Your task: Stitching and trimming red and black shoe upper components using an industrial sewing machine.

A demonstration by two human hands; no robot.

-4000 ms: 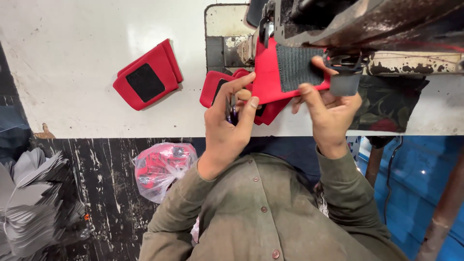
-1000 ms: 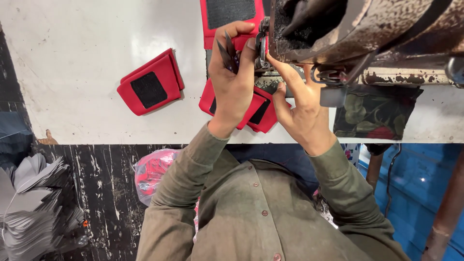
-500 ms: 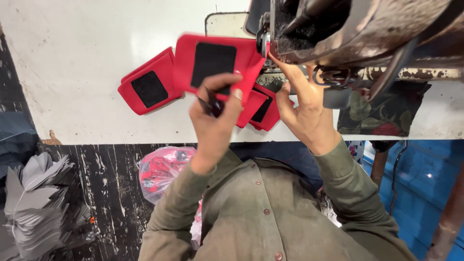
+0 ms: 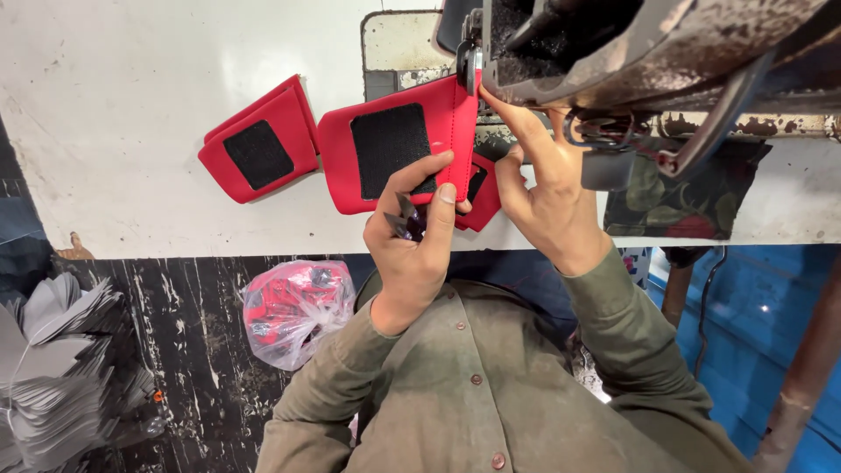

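Left hand (image 4: pixel 412 236) pinches a flat red pad (image 4: pixel 394 144) with a fuzzy black square patch. Right hand (image 4: pixel 547 188), fingers loosely spread, presses its edge under the rusty machine (image 4: pixel 648 44) on the white bench (image 4: pixel 131 88).

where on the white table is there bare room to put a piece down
Bare: the white table left of and beyond the loose red piece. Crowded: around the sewing machine, where both hands work the red panel.

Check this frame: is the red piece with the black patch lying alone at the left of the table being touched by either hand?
No: the left hand and right hand are both on the red piece at the sewing machine, apart from the lone red piece.
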